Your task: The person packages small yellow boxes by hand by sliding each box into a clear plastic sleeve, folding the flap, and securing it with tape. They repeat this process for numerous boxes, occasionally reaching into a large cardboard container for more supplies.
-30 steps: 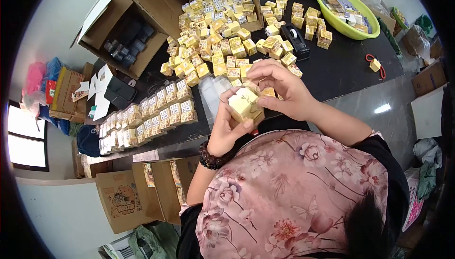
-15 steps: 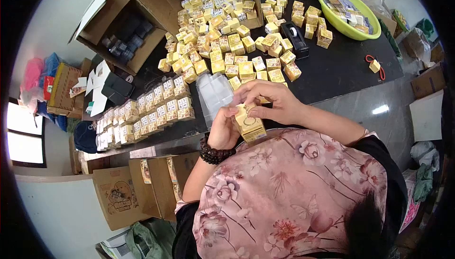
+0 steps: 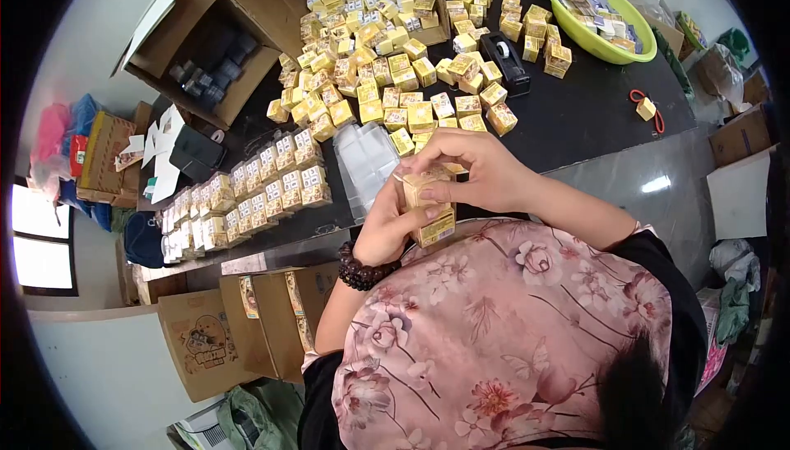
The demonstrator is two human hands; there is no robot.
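Observation:
Close to my chest, both hands are closed around a small yellow printed box [image 3: 437,231]. My left hand [image 3: 385,223] grips its left side, with the thumb lying across the front. From above and the right, my right hand [image 3: 477,172] holds the top, its fingers bent over the upper edge and partly hiding it. Just beyond my left hand lies a clear plastic tray [image 3: 362,162] on the black table [image 3: 568,125]. Many loose yellow boxes [image 3: 420,114] are heaped past my hands, and neat double rows of boxes [image 3: 276,178] stand to the left.
A big cardboard carton [image 3: 271,1] spills small boxes at the back. Left of it, an open carton [image 3: 206,46] holds clear plastic pieces. A black tape dispenser [image 3: 506,63], a yellow-green basin [image 3: 559,13] and red-handled scissors [image 3: 658,121] are on the right.
My left thumb has moved down across the front of the box, and my right fingers have shifted over its top. The view has shifted slightly.

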